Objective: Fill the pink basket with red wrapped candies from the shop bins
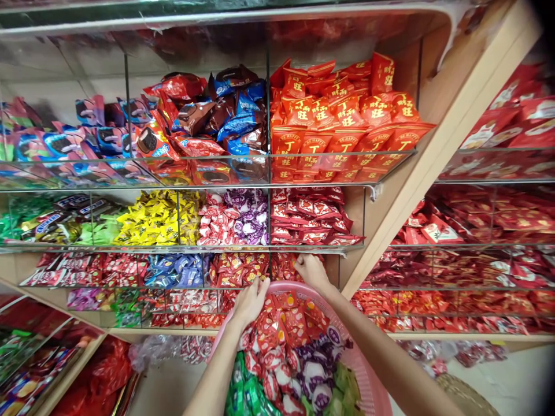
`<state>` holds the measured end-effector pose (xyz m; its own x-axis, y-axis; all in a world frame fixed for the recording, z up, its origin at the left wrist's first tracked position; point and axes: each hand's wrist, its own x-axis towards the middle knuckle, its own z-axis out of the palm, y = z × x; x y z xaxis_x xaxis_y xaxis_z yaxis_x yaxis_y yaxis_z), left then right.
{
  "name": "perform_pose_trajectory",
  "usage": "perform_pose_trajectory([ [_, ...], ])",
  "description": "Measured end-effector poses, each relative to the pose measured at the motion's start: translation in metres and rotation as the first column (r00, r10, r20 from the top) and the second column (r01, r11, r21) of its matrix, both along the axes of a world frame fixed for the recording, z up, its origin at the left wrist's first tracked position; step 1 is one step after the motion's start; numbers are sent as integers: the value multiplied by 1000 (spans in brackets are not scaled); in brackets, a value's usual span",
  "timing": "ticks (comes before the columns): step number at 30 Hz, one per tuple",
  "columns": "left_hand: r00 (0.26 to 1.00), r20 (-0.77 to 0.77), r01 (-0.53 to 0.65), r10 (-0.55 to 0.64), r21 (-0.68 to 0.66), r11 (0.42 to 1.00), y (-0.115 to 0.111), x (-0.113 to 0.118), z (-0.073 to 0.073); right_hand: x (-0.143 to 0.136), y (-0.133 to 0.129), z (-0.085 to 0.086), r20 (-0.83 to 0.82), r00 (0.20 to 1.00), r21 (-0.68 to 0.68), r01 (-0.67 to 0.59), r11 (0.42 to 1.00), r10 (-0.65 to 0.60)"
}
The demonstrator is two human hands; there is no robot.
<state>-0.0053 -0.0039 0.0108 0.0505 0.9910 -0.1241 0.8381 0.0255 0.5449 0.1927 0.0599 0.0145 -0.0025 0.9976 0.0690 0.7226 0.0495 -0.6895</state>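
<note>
Pink basket [376, 387] sits at the lower centre of the frame, filled with red packets [299, 319], green-wrapped sweets [251, 393] and purple-and-white sweets [315, 374], with its far rim close to the lower shelves. Just left of centre, the left hand [251, 301] curls its fingers on the basket's upper-left rim, while the right hand [311, 271], to its right, is bent inward at the dark-red packets [284, 267] on the shelf beyond the rim; whether its fingertips pinch one, I cannot tell.
</note>
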Motion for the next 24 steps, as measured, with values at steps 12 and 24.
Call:
perform_pose_trajectory([
  [12,1000,2,-9,9,-18,1000,0,0,0,16,-70,1,-707,695,-130,-309,942,131],
  [24,999,-30,21,-20,40,999,1,0,-2,-26,-99,-18,-815,571,-425,-474,771,-97],
])
